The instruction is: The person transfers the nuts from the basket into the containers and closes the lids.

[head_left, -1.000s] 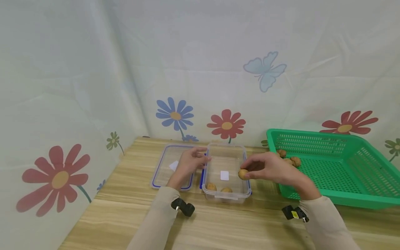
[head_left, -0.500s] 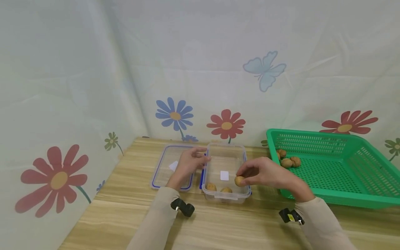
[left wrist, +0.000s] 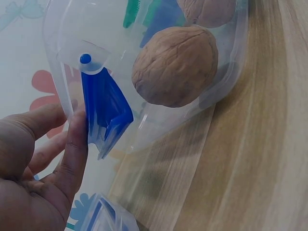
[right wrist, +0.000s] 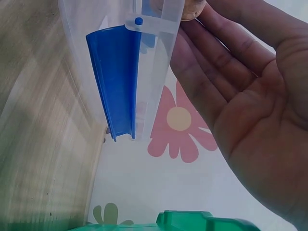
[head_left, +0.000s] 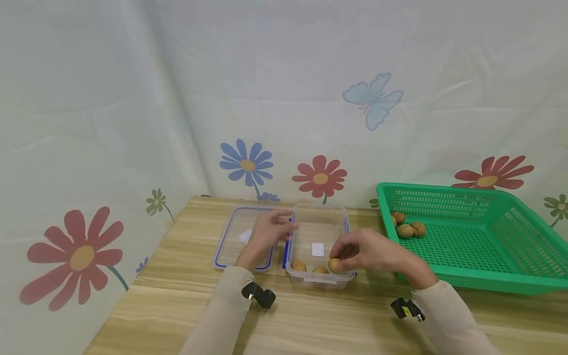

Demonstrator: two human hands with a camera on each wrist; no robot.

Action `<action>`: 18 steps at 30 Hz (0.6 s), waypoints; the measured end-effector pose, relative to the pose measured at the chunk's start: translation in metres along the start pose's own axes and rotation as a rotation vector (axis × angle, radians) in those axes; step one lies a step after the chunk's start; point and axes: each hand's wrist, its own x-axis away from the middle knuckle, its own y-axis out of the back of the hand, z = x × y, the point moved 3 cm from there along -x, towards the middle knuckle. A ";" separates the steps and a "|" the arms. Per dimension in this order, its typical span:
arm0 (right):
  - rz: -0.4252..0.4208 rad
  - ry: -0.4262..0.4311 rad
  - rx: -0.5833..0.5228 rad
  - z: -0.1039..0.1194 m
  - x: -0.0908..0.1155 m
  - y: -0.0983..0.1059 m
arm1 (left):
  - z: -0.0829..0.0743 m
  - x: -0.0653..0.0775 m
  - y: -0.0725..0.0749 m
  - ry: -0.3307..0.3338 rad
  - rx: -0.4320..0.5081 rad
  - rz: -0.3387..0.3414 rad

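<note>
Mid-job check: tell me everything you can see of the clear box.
The clear box looks like rigid plastic: rectangular, open-topped, upright on the wood-grained table. Blue latches flank its left and right sides. Two walnuts lie at its near end; whether the white label is inside or underneath, I can't tell. The left hand touches its left side; the right hand holds another walnut at its near right corner.
</note>
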 end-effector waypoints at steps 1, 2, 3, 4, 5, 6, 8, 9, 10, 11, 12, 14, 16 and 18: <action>0.003 -0.001 0.002 0.000 0.000 0.000 | 0.000 0.000 0.000 -0.002 0.001 0.001; 0.005 -0.001 0.006 0.001 0.000 0.000 | 0.000 0.000 0.000 -0.004 0.002 0.001; 0.007 -0.001 0.010 0.001 0.000 -0.001 | 0.000 0.000 0.000 -0.004 0.000 0.002; 0.009 -0.001 0.016 0.002 0.000 -0.001 | 0.000 -0.001 0.000 -0.006 0.003 0.003; 0.011 -0.001 0.022 0.002 0.000 -0.001 | 0.000 -0.001 0.000 -0.005 0.005 0.003; 0.012 0.000 0.028 0.003 0.000 -0.001 | 0.000 -0.001 0.000 -0.004 0.008 0.003; 0.016 0.002 0.039 0.004 0.000 -0.001 | 0.000 -0.001 0.000 -0.002 0.013 0.004; 0.017 0.002 0.045 0.004 0.000 -0.001 | 0.000 -0.001 0.000 -0.002 0.017 0.004; 0.019 0.002 0.050 0.004 -0.001 -0.001 | 0.000 -0.001 0.001 -0.004 0.020 0.005; 0.020 0.002 0.055 0.004 -0.001 -0.001 | 0.000 -0.001 0.001 -0.005 0.020 0.005; 0.022 0.003 0.059 0.004 -0.001 -0.001 | 0.000 -0.001 0.001 -0.005 0.021 0.005; 0.024 0.004 0.067 0.004 0.000 -0.002 | 0.000 -0.001 0.001 -0.006 0.021 0.005; 0.025 0.004 0.072 0.004 0.000 -0.002 | 0.000 0.000 0.000 -0.007 0.021 0.005; 0.024 0.008 0.074 0.003 0.000 -0.002 | 0.000 0.000 0.000 -0.008 0.023 0.006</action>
